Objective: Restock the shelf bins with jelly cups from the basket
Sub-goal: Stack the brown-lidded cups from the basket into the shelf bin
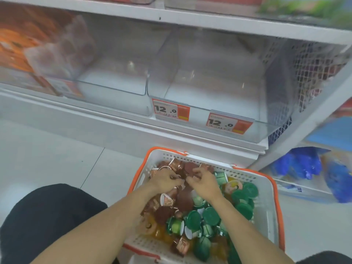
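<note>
A white basket with an orange rim (270,212) sits on the floor below the shelf, filled with several jelly cups: brown-lidded ones (183,201) at the far left, green-lidded ones (210,216) on the right, and orange ones (160,232) underneath. Both my hands are down in the brown pile at the basket's far end. My left hand (164,181) has its fingers curled round brown cups. My right hand (204,182) pinches at a brown cup with curled fingers. Two clear shelf bins (114,88) (209,96) stand above with nothing inside.
Price tags reading 12.0 (170,109) (228,123) hang on the right bin's front. Orange packages (28,44) fill the shelf's left side. A mesh divider (312,73) closes the right end. Blue bags (304,164) lie low at right. My dark-clad knee (47,216) is at left.
</note>
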{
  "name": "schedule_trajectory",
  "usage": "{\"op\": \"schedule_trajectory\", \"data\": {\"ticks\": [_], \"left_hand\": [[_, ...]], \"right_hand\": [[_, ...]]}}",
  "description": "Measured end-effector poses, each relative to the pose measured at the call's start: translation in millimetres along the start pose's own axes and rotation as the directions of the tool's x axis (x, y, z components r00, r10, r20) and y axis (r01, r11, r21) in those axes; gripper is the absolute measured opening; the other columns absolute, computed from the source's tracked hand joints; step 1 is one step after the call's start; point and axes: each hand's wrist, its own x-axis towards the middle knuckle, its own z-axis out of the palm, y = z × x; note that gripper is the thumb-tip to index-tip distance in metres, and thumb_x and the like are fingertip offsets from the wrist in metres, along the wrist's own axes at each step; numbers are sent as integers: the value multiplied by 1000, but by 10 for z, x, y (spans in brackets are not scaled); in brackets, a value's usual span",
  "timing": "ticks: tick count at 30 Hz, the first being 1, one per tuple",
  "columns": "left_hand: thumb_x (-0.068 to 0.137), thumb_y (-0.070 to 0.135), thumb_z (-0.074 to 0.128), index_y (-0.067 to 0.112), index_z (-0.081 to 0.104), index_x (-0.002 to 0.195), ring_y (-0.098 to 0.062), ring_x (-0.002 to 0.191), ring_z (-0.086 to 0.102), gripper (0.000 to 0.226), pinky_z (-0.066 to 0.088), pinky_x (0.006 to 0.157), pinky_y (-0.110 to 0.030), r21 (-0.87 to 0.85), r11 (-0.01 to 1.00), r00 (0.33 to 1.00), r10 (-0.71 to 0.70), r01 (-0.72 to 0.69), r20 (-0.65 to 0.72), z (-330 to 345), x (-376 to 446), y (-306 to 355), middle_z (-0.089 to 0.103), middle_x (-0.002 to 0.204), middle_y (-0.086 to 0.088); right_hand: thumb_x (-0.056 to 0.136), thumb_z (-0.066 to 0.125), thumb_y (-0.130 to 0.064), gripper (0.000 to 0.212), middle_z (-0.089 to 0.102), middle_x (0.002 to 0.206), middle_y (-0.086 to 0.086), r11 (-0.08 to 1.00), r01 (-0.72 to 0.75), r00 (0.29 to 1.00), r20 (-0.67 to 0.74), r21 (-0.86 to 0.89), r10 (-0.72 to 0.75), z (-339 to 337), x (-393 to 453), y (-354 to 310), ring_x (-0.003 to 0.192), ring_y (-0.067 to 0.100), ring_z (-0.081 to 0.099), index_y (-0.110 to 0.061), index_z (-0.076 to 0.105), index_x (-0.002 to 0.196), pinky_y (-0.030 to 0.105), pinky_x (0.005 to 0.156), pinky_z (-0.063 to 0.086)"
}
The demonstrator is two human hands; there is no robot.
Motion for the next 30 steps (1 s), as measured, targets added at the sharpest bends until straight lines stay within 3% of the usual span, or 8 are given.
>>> {"op": "schedule_trajectory", "data": {"ticks": [4, 8, 12, 16, 18, 22, 26, 30], "left_hand": [[91, 12, 54, 4, 70, 79, -21, 51, 56, 22, 48, 50, -26, -563, 807, 981, -94, 176, 172, -199, -165, 212, 67, 83, -20], [101, 39, 40, -2, 72, 92, -28, 56, 62, 53, 50, 48, -25, -565, 804, 941, 18, 187, 337, -452, -441, 595, 69, 85, -26], [96, 66, 37, -2, 69, 99, -29, 63, 63, 76, 51, 61, -33, -530, 842, 892, 159, 101, 423, -720, -684, 933, 68, 89, -27], [88, 67, 51, -8, 65, 115, -27, 59, 63, 80, 52, 52, -28, -575, 817, 882, 236, 48, 408, -913, -890, 1131, 69, 89, -24], [86, 61, 56, -2, 67, 107, -27, 59, 62, 67, 51, 51, -28, -628, 778, 890, 286, 2, 356, -957, -959, 1175, 69, 84, -19], [95, 39, 57, 10, 68, 100, -25, 58, 62, 31, 46, 47, -26, -683, 706, 926, 360, -189, 116, -1019, -1028, 1176, 70, 79, -14], [94, 36, 63, 6, 69, 105, -23, 59, 65, 33, 52, 50, -27, -624, 700, 925, 366, -347, -104, -1015, -1026, 1181, 73, 81, -16], [90, 39, 69, 9, 63, 102, -22, 64, 71, 33, 60, 67, -39, -521, 725, 892, 348, -451, -288, -1015, -1049, 1216, 76, 77, -9]], "right_hand": [[99, 40, -35, 38, 66, 92, 23, 801, -157, 986, 134, 577, 97, -314, -99, -247, 71, 20, 61, -4, 63, 100, 33, 63, 43], [103, 26, -33, 51, 66, 77, 18, 607, -126, 986, 167, 784, -11, -600, -342, -679, 58, 22, 55, 0, 64, 96, 28, 53, 36], [101, 29, -38, 50, 68, 85, 17, 549, -17, 994, 74, 835, -82, -757, -538, -1040, 72, 25, 61, -5, 67, 99, 37, 72, 46], [105, 26, -35, 51, 69, 116, 19, 551, 150, 986, -83, 821, -146, -837, -681, -1335, 111, 38, 61, -4, 64, 120, 45, 102, 46], [106, 24, -37, 52, 67, 122, 19, 576, 159, 984, -78, 802, -162, -862, -739, -1436, 121, 39, 57, -7, 62, 127, 50, 106, 43], [105, 39, -36, 39, 70, 110, 9, 695, 227, 968, -83, 683, -235, -986, -834, -1660, 100, 23, 63, -12, 64, 123, 43, 84, 51], [91, 70, -22, 41, 70, 114, 18, 717, 214, 977, -145, 663, -156, -1124, -781, -1823, 96, 29, 70, 2, 58, 122, 38, 82, 58], [92, 67, -10, 23, 75, 99, 14, 739, 122, 988, -9, 663, -155, -1315, -737, -1976, 89, 38, 73, -7, 63, 114, 47, 88, 58]]}}
